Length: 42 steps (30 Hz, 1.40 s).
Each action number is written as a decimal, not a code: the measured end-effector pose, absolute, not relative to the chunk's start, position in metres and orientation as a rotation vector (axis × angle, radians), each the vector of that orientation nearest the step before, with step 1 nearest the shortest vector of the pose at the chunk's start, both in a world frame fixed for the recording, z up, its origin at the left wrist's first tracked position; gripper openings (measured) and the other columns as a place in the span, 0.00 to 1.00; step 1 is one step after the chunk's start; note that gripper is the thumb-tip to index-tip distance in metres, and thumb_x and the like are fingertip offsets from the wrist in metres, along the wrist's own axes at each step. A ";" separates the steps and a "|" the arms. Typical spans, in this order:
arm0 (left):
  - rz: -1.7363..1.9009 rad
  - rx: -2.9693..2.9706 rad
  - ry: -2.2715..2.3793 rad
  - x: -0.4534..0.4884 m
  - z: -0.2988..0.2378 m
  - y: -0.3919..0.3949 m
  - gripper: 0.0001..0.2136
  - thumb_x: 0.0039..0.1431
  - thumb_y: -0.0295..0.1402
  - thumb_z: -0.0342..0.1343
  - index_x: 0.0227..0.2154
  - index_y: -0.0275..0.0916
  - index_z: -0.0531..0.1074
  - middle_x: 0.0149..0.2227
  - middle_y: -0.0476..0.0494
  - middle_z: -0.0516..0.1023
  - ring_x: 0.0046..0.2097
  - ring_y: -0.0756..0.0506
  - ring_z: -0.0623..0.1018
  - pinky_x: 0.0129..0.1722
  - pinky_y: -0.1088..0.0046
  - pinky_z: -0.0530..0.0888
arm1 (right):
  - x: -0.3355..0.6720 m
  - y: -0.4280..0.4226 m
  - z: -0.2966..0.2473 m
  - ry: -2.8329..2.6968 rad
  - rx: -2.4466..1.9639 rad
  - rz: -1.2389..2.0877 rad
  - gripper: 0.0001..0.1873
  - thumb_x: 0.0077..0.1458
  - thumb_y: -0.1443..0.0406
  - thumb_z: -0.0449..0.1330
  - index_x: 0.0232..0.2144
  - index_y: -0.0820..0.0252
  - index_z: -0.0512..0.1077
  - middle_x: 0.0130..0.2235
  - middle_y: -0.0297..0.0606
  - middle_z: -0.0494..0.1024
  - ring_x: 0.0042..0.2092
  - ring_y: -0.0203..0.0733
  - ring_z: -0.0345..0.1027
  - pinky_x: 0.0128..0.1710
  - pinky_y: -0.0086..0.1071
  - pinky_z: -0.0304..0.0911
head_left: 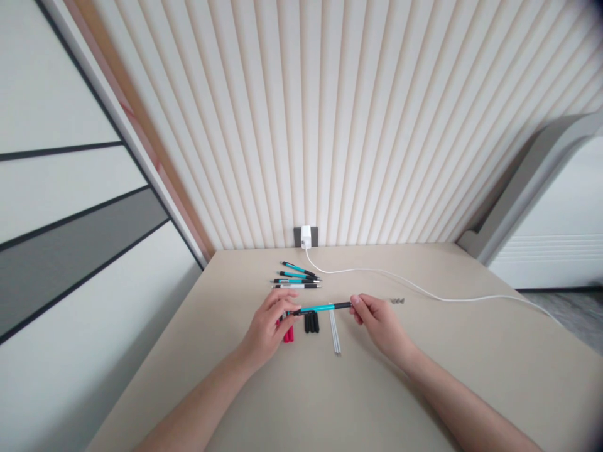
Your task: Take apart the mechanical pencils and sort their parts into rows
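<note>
Between my two hands a blue and black pen (324, 308) is held level above the table. My left hand (272, 320) pinches its black clip end, and my right hand (372, 317) grips the black tip end, whose point is hidden by the fingers. Below the pen lie several short black pen parts (311, 322) and several thin white refills (335, 333). Red pen barrels (288, 334) are partly covered by my left hand. Past my right hand rest small metal springs (397, 301).
Several assembled pens (296, 275) in blue and black, one of them white (298, 286), lie toward the back of the beige table (264, 402). A white charger (306, 236) is plugged in at the ribbed wall, its cable (426, 290) running right across the table.
</note>
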State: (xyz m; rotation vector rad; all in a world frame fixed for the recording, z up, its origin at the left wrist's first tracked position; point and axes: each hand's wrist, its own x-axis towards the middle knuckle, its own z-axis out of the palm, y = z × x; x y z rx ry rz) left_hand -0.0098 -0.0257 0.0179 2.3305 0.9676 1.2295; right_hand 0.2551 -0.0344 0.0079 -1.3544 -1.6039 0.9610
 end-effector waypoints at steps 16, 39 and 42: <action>1.261 2.254 1.050 -0.010 0.018 -0.024 0.04 0.63 0.25 0.51 0.37 0.41 0.69 0.44 0.43 0.70 0.49 0.45 0.72 0.51 0.65 0.69 | 0.253 -0.038 0.012 -1.502 -1.245 0.950 0.20 0.61 0.51 0.52 0.41 0.59 0.73 0.32 0.38 0.75 0.34 0.40 0.66 0.35 0.32 0.61; 1.219 2.246 1.027 -0.009 0.020 -0.025 0.04 0.65 0.28 0.49 0.38 0.41 0.67 0.43 0.43 0.71 0.47 0.45 0.72 0.48 0.66 0.69 | 0.253 -0.037 0.015 -1.558 -1.269 0.998 0.20 0.59 0.51 0.54 0.33 0.60 0.76 0.28 0.35 0.73 0.29 0.37 0.61 0.30 0.31 0.58; 1.209 2.246 1.035 -0.009 0.019 -0.025 0.04 0.65 0.27 0.49 0.38 0.41 0.67 0.43 0.43 0.70 0.48 0.45 0.72 0.49 0.66 0.69 | 0.254 -0.037 0.014 -1.511 -1.243 0.988 0.18 0.56 0.52 0.59 0.41 0.58 0.76 0.32 0.36 0.76 0.32 0.38 0.63 0.33 0.31 0.59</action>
